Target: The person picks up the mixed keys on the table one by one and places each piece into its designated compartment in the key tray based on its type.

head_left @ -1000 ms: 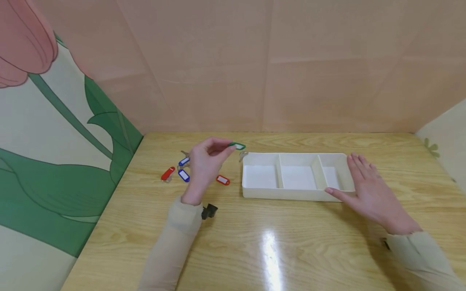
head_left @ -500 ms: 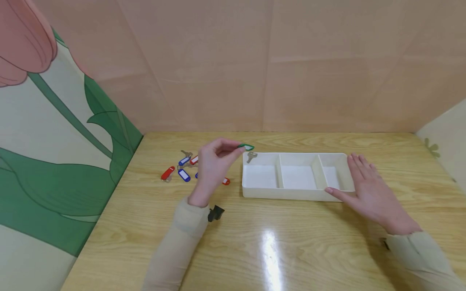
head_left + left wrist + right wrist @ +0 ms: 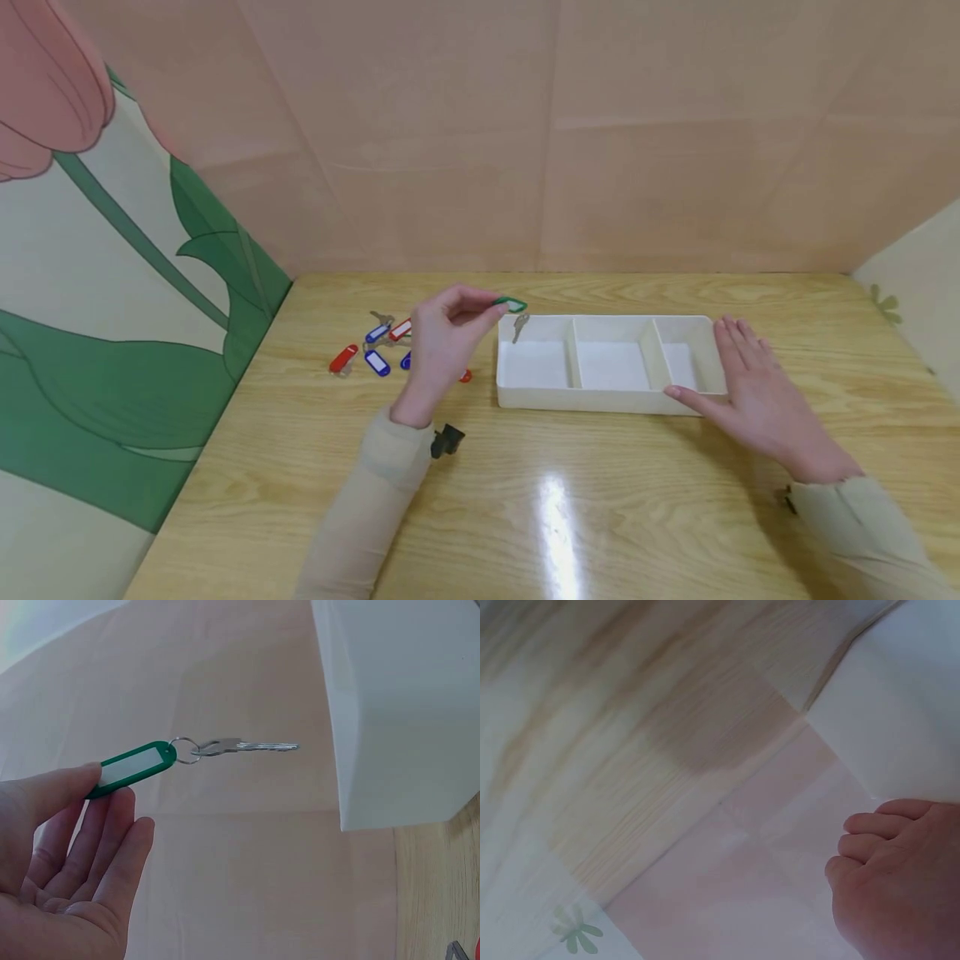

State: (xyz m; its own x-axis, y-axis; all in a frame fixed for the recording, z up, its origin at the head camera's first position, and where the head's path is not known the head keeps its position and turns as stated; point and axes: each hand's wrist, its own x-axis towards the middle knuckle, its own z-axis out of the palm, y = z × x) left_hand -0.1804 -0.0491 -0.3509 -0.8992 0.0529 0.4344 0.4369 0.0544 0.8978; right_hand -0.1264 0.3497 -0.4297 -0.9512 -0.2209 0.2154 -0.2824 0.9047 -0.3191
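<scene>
Pinching one green tag (image 3: 133, 769) with one key (image 3: 225, 746): left hand (image 3: 444, 340)

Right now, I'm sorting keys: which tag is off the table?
The green tag, pinched by the left hand; red tags and blue tags lie on the table.

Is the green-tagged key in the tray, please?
Out: the left hand pinches its green tag, and the key hangs apart from the tray.
</scene>
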